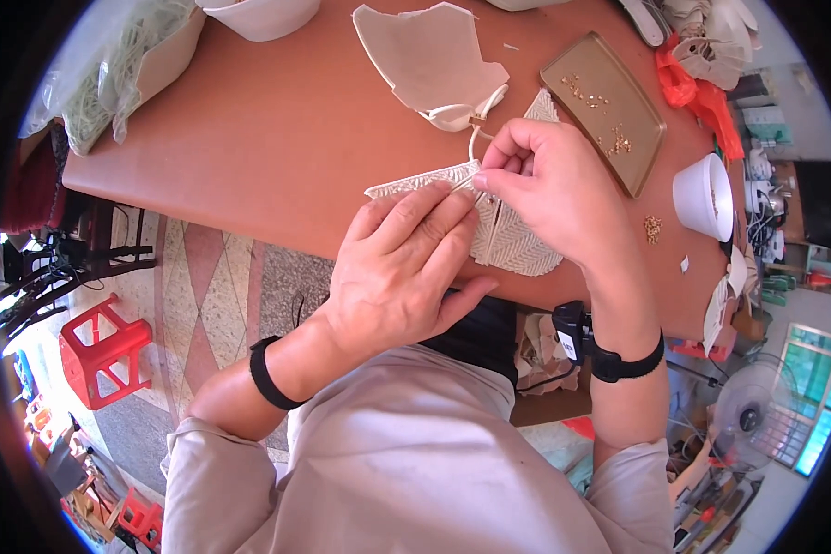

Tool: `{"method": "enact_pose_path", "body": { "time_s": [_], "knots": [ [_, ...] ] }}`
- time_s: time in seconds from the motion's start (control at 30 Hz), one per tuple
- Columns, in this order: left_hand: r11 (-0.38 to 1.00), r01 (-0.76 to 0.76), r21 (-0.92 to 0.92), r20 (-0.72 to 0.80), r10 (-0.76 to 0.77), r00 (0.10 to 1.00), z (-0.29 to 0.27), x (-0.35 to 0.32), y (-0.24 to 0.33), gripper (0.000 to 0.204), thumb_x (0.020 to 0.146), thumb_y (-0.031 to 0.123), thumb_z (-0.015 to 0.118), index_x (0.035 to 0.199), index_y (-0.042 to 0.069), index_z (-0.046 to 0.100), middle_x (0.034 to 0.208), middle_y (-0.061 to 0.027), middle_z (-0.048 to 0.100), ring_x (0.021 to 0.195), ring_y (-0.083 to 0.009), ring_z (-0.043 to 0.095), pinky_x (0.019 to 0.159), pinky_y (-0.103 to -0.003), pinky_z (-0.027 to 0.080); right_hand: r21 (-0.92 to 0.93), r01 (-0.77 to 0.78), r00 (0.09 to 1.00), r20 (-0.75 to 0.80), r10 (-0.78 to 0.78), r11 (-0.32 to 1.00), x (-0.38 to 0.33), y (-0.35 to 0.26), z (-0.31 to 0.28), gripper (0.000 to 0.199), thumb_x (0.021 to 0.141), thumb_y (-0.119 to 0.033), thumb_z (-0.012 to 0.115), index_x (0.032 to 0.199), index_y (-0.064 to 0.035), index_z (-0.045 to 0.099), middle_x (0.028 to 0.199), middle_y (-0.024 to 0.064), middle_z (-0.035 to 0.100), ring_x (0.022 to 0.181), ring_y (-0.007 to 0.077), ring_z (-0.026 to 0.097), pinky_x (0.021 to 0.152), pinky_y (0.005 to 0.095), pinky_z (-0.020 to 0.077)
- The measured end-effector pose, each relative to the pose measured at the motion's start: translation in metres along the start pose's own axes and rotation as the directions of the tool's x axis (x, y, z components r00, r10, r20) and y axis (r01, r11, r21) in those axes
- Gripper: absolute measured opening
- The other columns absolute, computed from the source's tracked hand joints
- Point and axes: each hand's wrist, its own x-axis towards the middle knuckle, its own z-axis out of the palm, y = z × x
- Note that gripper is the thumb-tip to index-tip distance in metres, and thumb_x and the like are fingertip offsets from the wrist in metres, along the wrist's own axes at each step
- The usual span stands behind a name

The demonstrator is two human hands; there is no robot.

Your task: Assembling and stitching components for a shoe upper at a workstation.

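A cream piece with a herringbone weave (pixel 519 242) lies near the table's front edge, partly covered by my hands. My left hand (pixel 392 254) rests flat over its left part, fingers stretched out, the fingertips pressing by a seam. Thumb and forefinger of my right hand (pixel 549 180) are pinched together at the upper edge of that piece; what they hold is too small to make out. A thin cream cord (pixel 473 143) runs down to this spot from a small buckle. Behind it lies a larger cream panel (pixel 434 51) with curled straps at its lower end.
On the right, a shallow brown tray (pixel 642 138) carries small gold-coloured bits. A small heap of gold bits (pixel 653 229) and a white tub (pixel 702 196) are near it. Plastic-wrapped goods (pixel 111 88) fill the far left corner. A red stool (pixel 106 351) stands on the floor.
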Motion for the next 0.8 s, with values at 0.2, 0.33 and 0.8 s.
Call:
{"method": "enact_pose_path", "body": {
  "time_s": [0.2, 0.33, 0.8],
  "knots": [
    [1.0, 0.006, -0.013, 0.01, -0.006, 1.0, -0.0019, 0.0017, 0.0007, 0.058, 0.078, 0.037, 0.087, 0.121, 0.002, 0.072, 0.132, -0.0106, 0.072, 0.12, -0.0288, 0.068, 0.094, -0.042, 0.05, -0.095, -0.009, 1.0, 0.01, 0.01, 0.995, 0.001, -0.0035, -0.0017, 0.015, 0.087, -0.008, 0.08, 0.087, 0.0045, 0.071, 0.079, 0.0183, 0.074, 0.071, 0.0283, 0.073, 0.068, 0.0395, 0.0571],
    [1.0, 0.005, -0.012, 0.003, -0.005, 1.0, -0.0007, 0.0, -0.0009, 0.058, 0.078, 0.037, 0.087, 0.121, 0.002, 0.072, 0.133, -0.0107, 0.071, 0.12, -0.0289, 0.068, 0.095, -0.042, 0.05, -0.123, 0.03, 0.998, 0.056, -0.024, 0.992, 0.0033, -0.0028, -0.0023, 0.016, 0.09, -0.007, 0.079, 0.086, 0.0015, 0.066, 0.076, 0.0051, 0.07, 0.067, 0.0098, 0.061, 0.061, 0.0293, 0.0501],
    [1.0, 0.008, -0.02, 0.021, -0.007, 1.0, -0.0032, 0.0012, 0.0019, 0.059, 0.078, 0.034, 0.087, 0.123, 0.002, 0.071, 0.135, -0.0109, 0.07, 0.122, -0.0294, 0.066, 0.096, -0.044, 0.05, -0.256, 0.063, 0.998, 0.026, -0.059, 0.965, 0.0, -0.0064, 0.0047, 0.007, 0.092, -0.006, 0.067, 0.092, 0.0015, 0.067, 0.086, 0.0234, 0.072, 0.083, 0.0429, 0.071, 0.074, 0.0487, 0.0573]
  ]
}}
